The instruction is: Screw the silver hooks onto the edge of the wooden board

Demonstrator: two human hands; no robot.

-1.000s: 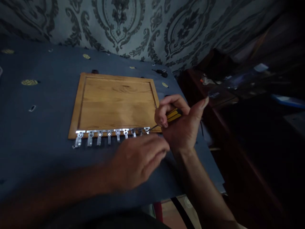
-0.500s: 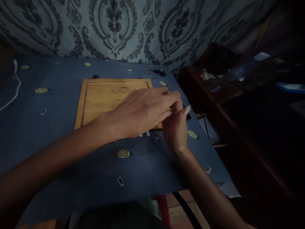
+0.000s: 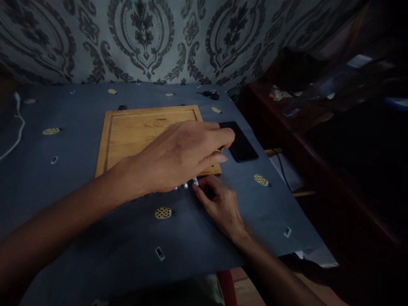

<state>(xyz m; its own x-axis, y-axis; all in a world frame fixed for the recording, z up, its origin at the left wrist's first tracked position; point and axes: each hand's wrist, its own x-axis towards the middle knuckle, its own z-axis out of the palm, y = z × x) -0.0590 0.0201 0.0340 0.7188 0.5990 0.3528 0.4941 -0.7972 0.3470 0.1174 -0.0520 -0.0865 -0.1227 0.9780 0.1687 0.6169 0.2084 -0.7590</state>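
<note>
A wooden board (image 3: 127, 131) lies on a dark blue patterned cloth (image 3: 79, 221). My left hand (image 3: 181, 155) reaches across the board's near right corner, its fingers closed round a screwdriver (image 3: 219, 149); only a bit of yellow handle shows. A row of small metal hooks (image 3: 190, 184) runs along the board's near edge, mostly hidden under my left hand and forearm. My right hand (image 3: 221, 204) rests on the cloth just below that corner, fingertips at the last hook. Its fingers are curled and blurred.
A black phone (image 3: 239, 141) lies flat on the cloth just right of the board. A white cable (image 3: 17, 127) trails at the far left. Keys (image 3: 210, 94) sit near the patterned wall. A dark wooden shelf (image 3: 287, 123) with clutter stands to the right.
The screwdriver has gone from my right hand to my left, which rose over the board's corner. My right hand has dropped to the hooks at the board's near edge.
</note>
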